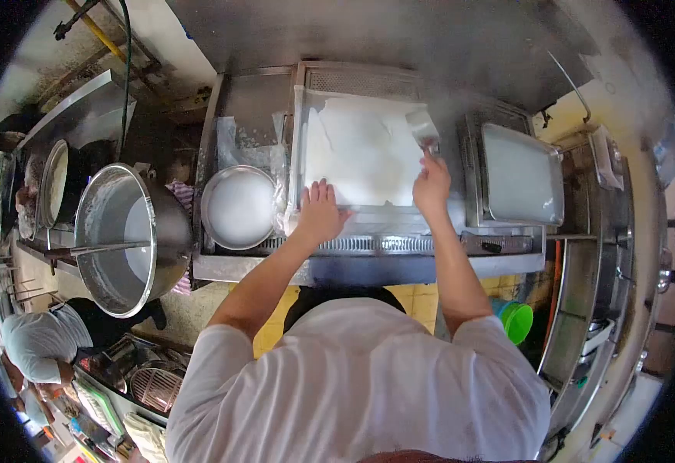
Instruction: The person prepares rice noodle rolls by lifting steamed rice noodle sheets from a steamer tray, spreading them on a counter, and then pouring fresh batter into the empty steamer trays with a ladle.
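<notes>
A thin white sheet (361,150) lies on a cloth-lined metal tray in the middle of the steel counter, with torn edges at its left. My left hand (322,214) rests palm down, fingers spread, at the sheet's lower left edge. At the right edge, my right hand (432,185) is wrapped round the handle of a wide flat scraper (422,127), whose blade lies over the sheet's upper right corner. To the left, a round pan (239,207) holds white liquid. Steam blurs the area near the blade.
A large metal pot (133,239) with a stick across it stands at the left. On the right is a rectangular tray (523,176) of whitish liquid. A green bucket (516,322) is below right. Another person (44,343) bends at the lower left. A pipe runs along the right wall.
</notes>
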`<state>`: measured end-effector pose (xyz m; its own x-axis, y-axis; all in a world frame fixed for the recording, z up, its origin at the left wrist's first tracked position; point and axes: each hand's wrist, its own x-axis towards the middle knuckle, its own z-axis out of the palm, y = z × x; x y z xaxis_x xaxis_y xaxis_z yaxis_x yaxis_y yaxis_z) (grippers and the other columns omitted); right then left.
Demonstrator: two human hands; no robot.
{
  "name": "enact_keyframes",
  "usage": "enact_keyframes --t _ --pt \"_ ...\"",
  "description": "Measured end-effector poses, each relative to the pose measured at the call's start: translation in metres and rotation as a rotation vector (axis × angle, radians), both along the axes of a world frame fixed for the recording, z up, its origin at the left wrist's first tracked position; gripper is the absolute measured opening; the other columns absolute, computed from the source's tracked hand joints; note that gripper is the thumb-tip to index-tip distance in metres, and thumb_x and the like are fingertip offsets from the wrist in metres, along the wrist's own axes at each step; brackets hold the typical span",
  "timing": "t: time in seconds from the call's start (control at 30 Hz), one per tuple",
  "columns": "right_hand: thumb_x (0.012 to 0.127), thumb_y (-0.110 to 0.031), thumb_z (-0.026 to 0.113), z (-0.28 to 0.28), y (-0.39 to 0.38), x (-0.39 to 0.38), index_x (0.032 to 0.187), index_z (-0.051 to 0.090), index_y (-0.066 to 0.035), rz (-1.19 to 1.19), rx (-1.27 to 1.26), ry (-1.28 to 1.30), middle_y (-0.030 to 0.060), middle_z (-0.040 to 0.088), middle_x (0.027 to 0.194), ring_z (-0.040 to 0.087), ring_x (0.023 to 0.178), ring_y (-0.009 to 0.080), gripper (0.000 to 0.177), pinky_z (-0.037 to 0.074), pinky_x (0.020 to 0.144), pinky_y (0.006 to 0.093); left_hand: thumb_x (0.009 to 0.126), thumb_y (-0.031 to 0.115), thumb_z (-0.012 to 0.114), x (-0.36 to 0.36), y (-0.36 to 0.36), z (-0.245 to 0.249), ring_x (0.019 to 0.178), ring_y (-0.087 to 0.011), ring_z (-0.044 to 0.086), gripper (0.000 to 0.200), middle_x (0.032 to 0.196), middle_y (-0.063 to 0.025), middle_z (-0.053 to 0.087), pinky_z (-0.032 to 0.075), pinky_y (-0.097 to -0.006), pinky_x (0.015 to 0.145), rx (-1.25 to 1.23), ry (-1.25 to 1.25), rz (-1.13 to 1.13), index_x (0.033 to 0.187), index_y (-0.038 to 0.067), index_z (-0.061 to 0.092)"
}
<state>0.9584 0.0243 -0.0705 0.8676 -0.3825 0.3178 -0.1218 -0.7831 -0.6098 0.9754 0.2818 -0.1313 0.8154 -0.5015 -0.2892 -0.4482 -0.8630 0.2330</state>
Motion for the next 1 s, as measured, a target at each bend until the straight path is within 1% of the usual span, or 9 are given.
enact_keyframes --t 0.13,0.27,0.33,0.4,0.57,0.63,0.83,0.93,1.0 --pt "0.087 0.01 0.05 -0.01 -0.004 -0.045 0.124 0.063 0.006 0.0 0.092 0.017 0.0209 0.063 0.101 0.062 0.09 0.0335 0.04 0.05 0.078 0.0369 0.101 0.056 0.039 0.048 -0.03 0.001 0.15 -0.0426 0.019 0.083 0.161 -0.0291 0.021 0.012 -0.0561 0.122 0.069 0.027 0.011 0.152 -0.009 0.027" --pt "0.088 0.01 0.05 0.004 0.004 -0.076 0.126 0.061 0.006 0.008 0.219 0.04 0.0194 0.064 0.101 0.062 0.088 0.03 0.04 0.05 0.076 0.0344 0.101 0.06 0.033 0.106 -0.056 -0.016 0.152 -0.0415 0.014 0.087 0.162 -0.0267 0.019 0.008 -0.0584 0.122 0.075 -0.072 0.063 0.154 -0.007 0.021" --pt "0.082 0.016 0.047 0.005 0.001 -0.084 0.131 0.06 0.004 0.046 0.276 0.083 0.0176 0.062 0.101 0.063 0.089 0.0279 0.052 0.051 0.08 0.0323 0.102 0.061 0.031 0.128 -0.064 -0.019 0.153 -0.0402 0.011 0.087 0.164 -0.0242 0.016 0.007 -0.0594 0.122 0.085 -0.108 0.086 0.156 -0.006 0.017" --pt "0.082 0.016 0.047 0.003 -0.004 -0.09 0.131 0.059 0.003 0.059 0.287 0.067 0.0177 0.062 0.102 0.063 0.089 0.0275 0.052 0.051 0.08 0.0322 0.102 0.061 0.032 0.139 -0.07 -0.016 0.153 -0.0397 0.009 0.087 0.164 -0.0238 0.014 0.006 -0.0595 0.122 0.102 -0.101 0.097 0.156 -0.005 0.016" --pt "0.082 0.016 0.047 0.009 -0.02 -0.097 0.132 0.059 0.003 0.056 0.307 0.069 0.0176 0.062 0.102 0.062 0.088 0.0267 0.052 0.051 0.08 0.0317 0.1 0.062 0.039 0.117 -0.079 -0.009 0.154 -0.04 0.004 0.09 0.165 -0.0236 0.009 0.004 -0.0604 0.121 0.121 -0.13 0.124 0.158 -0.002 0.014" --pt "0.082 0.017 0.047 0.009 -0.028 -0.097 0.131 0.06 0.003 0.07 0.322 0.053 0.0165 0.062 0.101 0.062 0.087 0.0261 0.052 0.051 0.08 0.0313 0.095 0.065 0.047 0.1 -0.084 -0.006 0.154 -0.0413 0.001 0.097 0.165 -0.0255 0.005 0.002 -0.0629 0.12 0.112 -0.153 0.104 0.158 -0.001 0.014" --pt "0.083 0.016 0.048 0.008 -0.044 -0.09 0.13 0.06 0.003 0.077 0.408 0.08 0.0159 0.062 0.102 0.062 0.088 0.0244 0.05 0.051 0.079 0.0304 0.086 0.066 0.058 0.049 -0.119 -0.01 0.153 -0.0434 0.003 0.106 0.165 -0.0267 0.008 0.001 -0.0665 0.118 -0.024 -0.194 0.037 0.157 -0.002 0.019" --pt "0.083 0.016 0.048 0.002 -0.051 -0.088 0.129 0.061 0.004 0.141 0.393 0.038 0.0156 0.063 0.103 0.062 0.087 0.0248 0.049 0.051 0.079 0.0304 0.085 0.068 0.058 0.034 -0.142 -0.004 0.153 -0.0431 0.004 0.107 0.165 -0.0252 0.009 0.002 -0.0667 0.118 -0.031 -0.197 0.041 0.157 -0.001 0.019" --pt "0.082 0.016 0.046 0.0 -0.053 -0.086 0.129 0.061 0.004 0.16 0.388 0.0 0.0131 0.064 0.1 0.061 0.084 0.0198 0.05 0.051 0.077 0.0279 0.086 0.069 0.056 0.03 -0.15 -0.001 0.153 -0.0428 0.005 0.107 0.165 -0.0241 0.01 0.003 -0.0666 0.118 -0.015 -0.184 0.046 0.158 -0.001 0.019"
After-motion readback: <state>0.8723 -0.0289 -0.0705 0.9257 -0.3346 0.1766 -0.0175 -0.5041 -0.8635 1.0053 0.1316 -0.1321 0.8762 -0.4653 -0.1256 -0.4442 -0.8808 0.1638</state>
